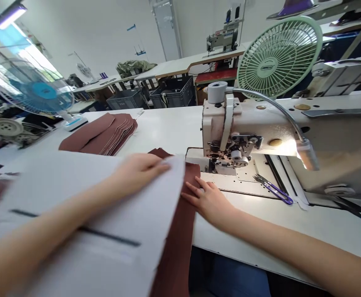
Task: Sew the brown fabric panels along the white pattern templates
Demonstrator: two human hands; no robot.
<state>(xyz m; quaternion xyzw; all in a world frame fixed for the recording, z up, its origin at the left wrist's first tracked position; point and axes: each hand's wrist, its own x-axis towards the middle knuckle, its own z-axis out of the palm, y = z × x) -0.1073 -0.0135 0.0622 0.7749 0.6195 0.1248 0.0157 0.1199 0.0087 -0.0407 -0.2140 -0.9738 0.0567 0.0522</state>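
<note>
A large white sheet [112,198], stiff-looking and blurred by motion, has a dark narrow strip or slot across it. My left hand [145,167] is closed at its upper edge near the right corner, and some of the fingers are hidden. Beneath the sheet lies a brown fabric piece [180,235], partly covered by it. Flat on the fabric's right edge rests my right hand [209,202], its fingers spread. The sewing machine [223,123] stands just beyond, its needle area [213,165] close to the fabric's far corner.
A stack of brown fabric pieces [102,134] lies at the back left of the white table [168,123]. Purple-handled scissors [274,189] and blue-handled scissors [359,210] lie on the right. A green fan [276,57] and a blue fan [46,90] stand behind.
</note>
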